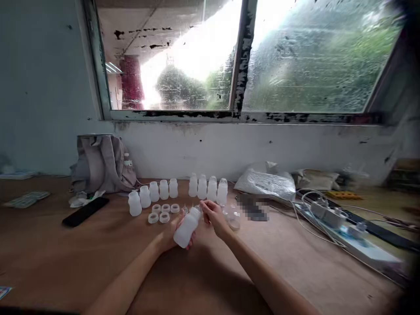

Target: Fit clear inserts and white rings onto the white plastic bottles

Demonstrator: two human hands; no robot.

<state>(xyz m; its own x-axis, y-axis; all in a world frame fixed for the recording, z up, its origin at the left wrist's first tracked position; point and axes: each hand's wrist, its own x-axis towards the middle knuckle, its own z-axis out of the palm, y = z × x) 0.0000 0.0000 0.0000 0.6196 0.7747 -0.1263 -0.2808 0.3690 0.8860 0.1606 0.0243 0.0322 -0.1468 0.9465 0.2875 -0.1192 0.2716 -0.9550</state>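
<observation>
A frosted white baby bottle (187,228) is tilted with its neck up and to the right. My left hand (177,227) is closed around its body. My right hand (213,214) is pinched at the neck end of the same bottle; the small clear part at its fingertips is hard to make out. Behind my left hand, several translucent collar rings (165,217) lie in rows. Small clear teats (185,208) show just past the held bottle. Clear caps (234,222) are to the right of my right hand, partly hidden by it.
Several open bottles (145,197) stand at the back left, and several topped bottles (212,189) back right. A backpack (101,164) and black phone (85,211) are on the left. To the right are a silver pouch (267,181) and a power strip (354,240) with cables.
</observation>
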